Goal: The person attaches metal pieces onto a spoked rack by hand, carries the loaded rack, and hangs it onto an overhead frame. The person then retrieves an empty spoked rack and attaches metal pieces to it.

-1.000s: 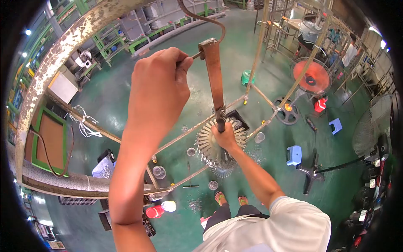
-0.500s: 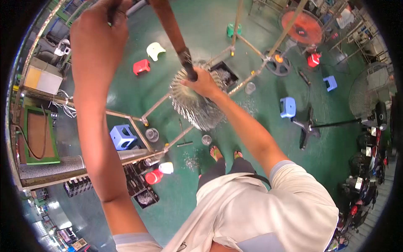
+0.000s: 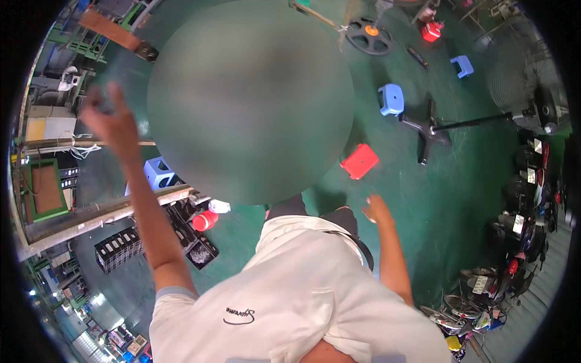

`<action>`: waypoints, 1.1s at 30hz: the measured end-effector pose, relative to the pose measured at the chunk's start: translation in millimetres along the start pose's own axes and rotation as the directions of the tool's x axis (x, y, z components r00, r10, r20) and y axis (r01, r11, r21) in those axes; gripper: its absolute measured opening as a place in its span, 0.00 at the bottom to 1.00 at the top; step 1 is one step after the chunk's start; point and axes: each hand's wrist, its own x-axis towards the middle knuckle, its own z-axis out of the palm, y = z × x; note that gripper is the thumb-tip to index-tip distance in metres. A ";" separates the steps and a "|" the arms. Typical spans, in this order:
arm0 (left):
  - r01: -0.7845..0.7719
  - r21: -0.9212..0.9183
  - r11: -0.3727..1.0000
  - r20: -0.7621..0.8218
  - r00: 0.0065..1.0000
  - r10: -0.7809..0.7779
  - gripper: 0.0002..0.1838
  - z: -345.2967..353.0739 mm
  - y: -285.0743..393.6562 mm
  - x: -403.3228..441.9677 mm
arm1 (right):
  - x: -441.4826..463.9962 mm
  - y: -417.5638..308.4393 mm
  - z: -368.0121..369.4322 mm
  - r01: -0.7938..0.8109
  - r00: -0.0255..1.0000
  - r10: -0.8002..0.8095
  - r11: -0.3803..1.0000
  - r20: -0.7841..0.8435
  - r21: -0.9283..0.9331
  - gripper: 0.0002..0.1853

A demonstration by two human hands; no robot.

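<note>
My left hand (image 3: 115, 127) is raised at the left with fingers apart, smeared by motion, and nothing shows in it. Beyond it is a brown bar (image 3: 109, 29) with a dark end (image 3: 146, 51), apart from the fingers. My right hand (image 3: 377, 209) hangs low by my side, fingers loosely bent, with no object visible in it. Nearest to it on the floor is a red stool (image 3: 360, 161). A large, smooth grey-green round shape (image 3: 251, 109) fills the upper middle; it hides whatever lies behind it, and I cannot tell what it is.
Blue stools (image 3: 392, 100) and a black fan base (image 3: 431, 130) stand at the right. A rusty frame rail (image 3: 109, 215) runs at the left, near black crates (image 3: 118, 248) and a red container (image 3: 204, 221). Parked motorbikes (image 3: 520, 224) line the right edge.
My right hand has let go of the bar's dark end and dropped to my side. My left hand is lower. The bar appears farther left, and the round shape now covers the ribbed metal stack's place.
</note>
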 end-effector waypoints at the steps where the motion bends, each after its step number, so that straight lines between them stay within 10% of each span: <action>1: -0.049 0.025 0.998 0.156 0.987 0.045 0.31 10.6 -18.4 -52.4 | -30.5 36.8 4.6 -0.065 0.997 0.067 0.996 -0.041 0.061 0.27; 3: -0.149 0.337 0.930 0.491 0.870 -0.038 0.35 33.7 -41.9 -206.3 | -76.1 116.1 20.0 -0.191 0.975 0.214 0.946 -0.062 0.260 0.24; 6: -0.043 0.349 0.936 0.934 0.099 -0.343 0.46 12.9 50.3 -410.5 | -124.4 228.9 51.0 -0.268 0.933 0.351 0.821 -0.075 0.504 0.21; 8: -0.065 0.296 0.953 0.938 -0.169 -0.303 0.46 -9.5 108.8 -529.5 | -155.5 283.2 57.8 -0.300 0.927 0.371 0.816 -0.049 0.494 0.20; 10: 0.220 0.378 0.899 0.925 -0.124 -0.358 0.42 -21.8 154.9 -621.8 | -188.6 322.1 40.6 -0.335 0.935 0.354 0.871 0.013 0.361 0.19; 13: 0.464 0.523 0.715 0.836 -0.441 -0.325 0.37 -11.1 193.9 -635.8 | -192.5 416.2 33.4 -0.337 0.932 0.357 0.786 0.065 0.518 0.18; 16: 0.305 0.417 0.856 0.815 -0.542 -0.204 0.26 5.6 241.7 -629.4 | -203.3 454.5 -49.8 -0.141 0.869 0.398 0.768 -0.293 0.625 0.17; 22: -0.150 0.131 0.980 0.697 -0.689 -0.199 0.28 86.9 354.6 -613.6 | -168.7 579.9 -70.0 0.156 0.712 0.506 0.563 -0.487 0.812 0.13; 27: -0.146 0.329 0.933 0.738 -0.577 -0.351 0.25 179.2 567.3 -650.9 | -176.5 677.3 93.5 0.039 0.619 0.776 0.125 -0.122 0.991 0.08; 29: -0.213 -0.224 0.951 0.782 -0.622 0.045 0.22 283.9 594.9 -748.7 | -224.2 681.9 133.8 -0.391 0.807 0.490 0.862 -0.331 0.324 0.08; 30: -0.194 -0.619 0.761 0.706 -0.561 0.432 0.19 300.3 647.5 -752.4 | -243.6 666.1 124.7 -0.370 0.696 0.706 0.198 0.130 0.908 0.09; 31: -0.154 -0.847 0.509 0.507 -0.522 0.686 0.18 312.7 719.7 -756.4 | -263.7 649.0 115.9 -0.009 0.398 0.731 -0.602 0.555 0.799 0.11; 33: -0.190 -0.981 -0.045 0.025 -0.350 0.936 0.19 321.7 874.1 -750.3 | -282.7 666.0 94.0 0.014 0.355 0.687 -0.682 0.634 0.731 0.09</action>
